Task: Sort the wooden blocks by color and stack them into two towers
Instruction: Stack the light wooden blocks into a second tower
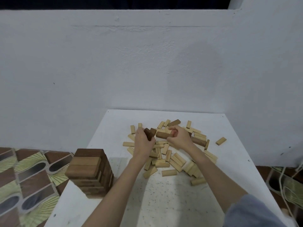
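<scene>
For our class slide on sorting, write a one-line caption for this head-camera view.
Both hands, left hand and right hand, grip dark blocks above scattered light blocks; dark tower stands left.

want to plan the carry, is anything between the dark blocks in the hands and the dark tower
Nothing visible does. The left hand and right hand hold dark blocks over the pile of light blocks; only bare white table lies between there and the dark tower at the near left.
</scene>
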`<act>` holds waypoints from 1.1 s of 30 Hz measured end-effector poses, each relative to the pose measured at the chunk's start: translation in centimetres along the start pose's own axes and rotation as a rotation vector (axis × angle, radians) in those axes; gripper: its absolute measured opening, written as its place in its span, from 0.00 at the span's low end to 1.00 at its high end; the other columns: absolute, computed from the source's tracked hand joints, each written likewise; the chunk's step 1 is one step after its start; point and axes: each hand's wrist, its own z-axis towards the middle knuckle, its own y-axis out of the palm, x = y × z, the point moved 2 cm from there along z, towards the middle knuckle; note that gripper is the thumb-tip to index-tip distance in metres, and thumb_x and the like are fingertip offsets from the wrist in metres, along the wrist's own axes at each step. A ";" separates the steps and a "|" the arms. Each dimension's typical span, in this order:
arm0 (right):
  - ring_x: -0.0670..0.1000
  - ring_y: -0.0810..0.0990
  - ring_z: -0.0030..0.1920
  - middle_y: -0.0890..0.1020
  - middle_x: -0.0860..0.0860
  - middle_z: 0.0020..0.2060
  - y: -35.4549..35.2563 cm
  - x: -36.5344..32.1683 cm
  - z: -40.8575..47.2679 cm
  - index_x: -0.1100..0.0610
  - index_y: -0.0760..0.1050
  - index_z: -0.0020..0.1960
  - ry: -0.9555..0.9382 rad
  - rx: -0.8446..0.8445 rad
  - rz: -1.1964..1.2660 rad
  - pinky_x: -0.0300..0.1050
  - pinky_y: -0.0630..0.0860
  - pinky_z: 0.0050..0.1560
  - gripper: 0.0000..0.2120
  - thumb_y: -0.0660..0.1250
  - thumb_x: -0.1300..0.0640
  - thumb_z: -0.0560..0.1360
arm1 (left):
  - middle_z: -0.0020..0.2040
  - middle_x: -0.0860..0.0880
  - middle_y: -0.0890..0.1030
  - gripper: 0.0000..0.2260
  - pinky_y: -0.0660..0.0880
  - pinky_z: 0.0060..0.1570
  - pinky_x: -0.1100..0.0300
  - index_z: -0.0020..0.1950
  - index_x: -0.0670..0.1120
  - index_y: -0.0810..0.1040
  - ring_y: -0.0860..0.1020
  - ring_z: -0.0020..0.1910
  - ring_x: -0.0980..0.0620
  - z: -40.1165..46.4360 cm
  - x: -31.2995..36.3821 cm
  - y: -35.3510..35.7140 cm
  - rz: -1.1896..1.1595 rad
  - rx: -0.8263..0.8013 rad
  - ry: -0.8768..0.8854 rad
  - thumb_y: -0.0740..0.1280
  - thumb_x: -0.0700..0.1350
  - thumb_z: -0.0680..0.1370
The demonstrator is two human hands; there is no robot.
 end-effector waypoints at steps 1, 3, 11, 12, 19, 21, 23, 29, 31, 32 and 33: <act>0.45 0.72 0.37 0.73 0.50 0.41 0.0 0.3 -0.9 0.58 0.75 0.60 0.045 0.020 0.096 0.33 0.71 0.39 0.19 0.69 0.66 0.70 | 0.47 0.46 0.72 0.11 0.67 0.39 0.65 0.49 0.42 0.66 0.72 0.46 0.49 -0.6 0.0 -0.1 -0.013 -0.008 0.000 0.68 0.37 0.74; 0.48 0.75 0.39 0.77 0.54 0.43 0.1 1.1 -3.0 0.63 0.76 0.62 0.147 0.019 0.369 0.39 0.75 0.44 0.19 0.67 0.69 0.72 | 0.44 0.49 0.72 0.11 0.67 0.33 0.69 0.48 0.43 0.66 0.72 0.43 0.51 -2.1 -0.1 -0.2 -0.041 -0.027 0.001 0.68 0.37 0.74; 0.51 0.71 0.38 0.75 0.58 0.45 0.5 2.1 -12.3 0.68 0.73 0.55 0.336 -0.134 1.246 0.40 0.68 0.37 0.13 0.53 0.72 0.76 | 0.45 0.48 0.73 0.17 0.67 0.31 0.69 0.48 0.45 0.66 0.70 0.40 0.53 -8.3 -0.8 -0.7 0.003 -0.359 -0.015 0.74 0.43 0.70; 0.51 0.70 0.38 0.74 0.58 0.44 0.4 2.5 -13.0 0.67 0.73 0.53 0.360 -0.118 1.270 0.39 0.69 0.35 0.14 0.52 0.72 0.75 | 0.44 0.49 0.73 0.16 0.66 0.31 0.69 0.47 0.46 0.66 0.70 0.40 0.54 -9.1 -1.1 -0.7 0.041 -0.399 -0.004 0.74 0.44 0.71; 0.51 0.69 0.38 0.72 0.57 0.46 0.5 4.5 -16.9 0.66 0.72 0.58 0.429 -0.050 1.190 0.40 0.67 0.37 0.17 0.51 0.72 0.74 | 0.43 0.49 0.71 0.15 0.66 0.37 0.64 0.44 0.47 0.63 0.68 0.39 0.55 -12.9 -2.9 0.1 0.231 -0.593 0.044 0.71 0.42 0.71; 0.51 0.69 0.38 0.71 0.57 0.45 0.5 4.3 -17.6 0.65 0.73 0.57 0.413 -0.076 1.144 0.40 0.66 0.38 0.17 0.53 0.72 0.73 | 0.47 0.47 0.71 0.16 0.68 0.41 0.62 0.48 0.45 0.63 0.69 0.43 0.53 -13.4 -3.3 0.4 0.305 -0.624 0.055 0.71 0.40 0.71; 0.51 0.69 0.39 0.70 0.56 0.44 0.5 4.1 -18.0 0.65 0.73 0.56 0.390 -0.083 1.105 0.40 0.66 0.38 0.15 0.55 0.71 0.71 | 0.49 0.47 0.71 0.17 0.68 0.42 0.60 0.49 0.45 0.63 0.70 0.45 0.51 -13.8 -3.7 0.7 0.356 -0.637 0.066 0.71 0.41 0.71; 0.54 0.72 0.39 0.69 0.58 0.44 0.8 4.1 -18.6 0.66 0.71 0.49 0.425 -0.003 0.983 0.46 0.71 0.40 0.07 0.55 0.72 0.77 | 0.52 0.44 0.73 0.18 0.71 0.45 0.58 0.50 0.45 0.63 0.71 0.48 0.50 -13.9 -4.2 0.9 0.382 -0.616 0.064 0.72 0.43 0.71; 0.56 0.74 0.39 0.72 0.59 0.41 0.8 4.0 -18.9 0.66 0.72 0.46 0.472 0.019 0.864 0.48 0.73 0.40 0.03 0.59 0.69 0.77 | 0.50 0.45 0.72 0.16 0.69 0.42 0.59 0.49 0.45 0.64 0.70 0.45 0.51 -13.5 -4.2 0.6 0.327 -0.574 0.021 0.70 0.47 0.73; 0.55 0.75 0.37 0.73 0.59 0.38 0.7 4.0 -19.1 0.66 0.72 0.44 0.491 0.022 0.793 0.48 0.74 0.39 0.03 0.61 0.69 0.76 | 0.51 0.44 0.72 0.14 0.69 0.43 0.59 0.51 0.44 0.64 0.70 0.46 0.51 -13.3 -4.2 0.3 0.292 -0.549 -0.019 0.67 0.48 0.76; 0.54 0.75 0.33 0.74 0.57 0.34 0.7 4.2 -19.3 0.65 0.73 0.42 0.503 0.028 0.689 0.47 0.75 0.36 0.03 0.64 0.68 0.75 | 0.54 0.43 0.72 0.13 0.70 0.46 0.57 0.53 0.43 0.63 0.71 0.49 0.49 -12.9 -4.2 0.0 0.263 -0.528 -0.061 0.64 0.49 0.78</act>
